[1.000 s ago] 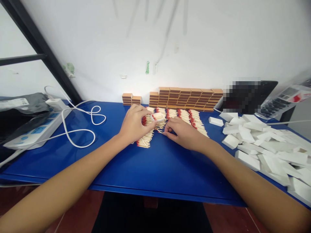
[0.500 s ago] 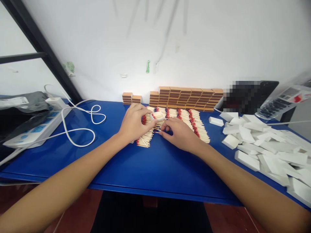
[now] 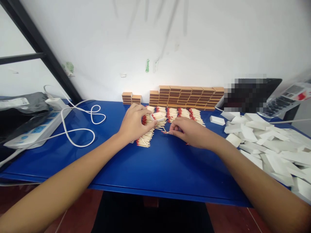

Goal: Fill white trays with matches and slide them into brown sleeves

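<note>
My left hand point(image 3: 133, 123) is closed around a small white matchbox tray point(image 3: 157, 116) that has matches in it, held just above the rows of red-tipped matches point(image 3: 170, 118) spread on the blue table point(image 3: 155, 168). My right hand point(image 3: 188, 131) rests on the table over the matches, fingers curled and pinching a few matchsticks point(image 3: 165, 131) at its fingertips. Brown matchbox sleeves point(image 3: 186, 97) are stacked in a wall against the white wall behind.
A heap of white empty trays point(image 3: 264, 145) covers the table's right side. A white power strip point(image 3: 34, 131) and looping white cable point(image 3: 80, 129) lie at the left. A calculator in plastic point(image 3: 284, 100) sits far right. Two small sleeve stacks point(image 3: 131, 98) stand left of the wall.
My right hand has shifted slightly right and drawn its fingers together around a few matches. My left hand and the tray have stayed in place.
</note>
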The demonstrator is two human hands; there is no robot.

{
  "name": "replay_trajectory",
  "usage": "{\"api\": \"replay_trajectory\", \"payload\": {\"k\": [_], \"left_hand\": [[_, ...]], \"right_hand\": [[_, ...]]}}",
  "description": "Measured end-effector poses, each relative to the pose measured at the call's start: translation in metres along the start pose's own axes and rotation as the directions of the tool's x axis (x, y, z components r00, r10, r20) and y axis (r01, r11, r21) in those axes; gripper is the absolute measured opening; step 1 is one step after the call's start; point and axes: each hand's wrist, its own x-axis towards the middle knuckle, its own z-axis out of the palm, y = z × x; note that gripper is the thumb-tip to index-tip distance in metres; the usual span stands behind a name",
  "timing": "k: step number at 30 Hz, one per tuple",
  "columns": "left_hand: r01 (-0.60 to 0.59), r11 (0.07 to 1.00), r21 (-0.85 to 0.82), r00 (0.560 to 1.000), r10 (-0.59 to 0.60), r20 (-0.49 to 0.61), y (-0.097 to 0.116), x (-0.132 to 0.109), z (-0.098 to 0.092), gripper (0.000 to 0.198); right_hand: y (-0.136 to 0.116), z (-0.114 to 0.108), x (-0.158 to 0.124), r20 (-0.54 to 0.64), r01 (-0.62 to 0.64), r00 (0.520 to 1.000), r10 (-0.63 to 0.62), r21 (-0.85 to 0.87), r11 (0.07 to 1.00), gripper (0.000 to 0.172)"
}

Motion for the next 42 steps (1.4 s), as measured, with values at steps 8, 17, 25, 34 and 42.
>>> {"api": "replay_trajectory", "payload": {"k": [8, 17, 25, 34, 42], "left_hand": [[-0.034, 0.999, -0.003, 0.998, 0.034, 0.059, -0.001, -0.001, 0.0, 0.029], [-0.156, 0.98, -0.126, 0.976, 0.173, 0.134, 0.005, -0.002, 0.001, 0.028], [-0.178, 0.958, -0.226, 0.97, 0.209, 0.122, 0.011, -0.003, 0.003, 0.031], [-0.117, 0.965, -0.235, 0.99, 0.133, 0.052, 0.007, -0.002, 0.002, 0.026], [-0.104, 0.962, -0.253, 0.991, 0.122, 0.057, 0.007, -0.002, 0.003, 0.029]], "right_hand": [[0.008, -0.02, -0.006, 0.161, -0.102, 0.985, 0.062, 0.254, 0.962, 0.042], [0.003, -0.004, 0.002, -0.206, 0.089, 0.977, -0.063, 0.121, 0.989, 0.021], [-0.001, -0.001, 0.002, -0.191, 0.146, 0.974, -0.123, 0.108, 0.983, 0.014], [0.01, -0.008, 0.002, -0.258, 0.087, 0.964, -0.058, 0.101, 0.991, 0.019], [0.003, -0.01, 0.001, -0.196, 0.077, 0.98, -0.045, 0.156, 0.985, 0.022]]}}
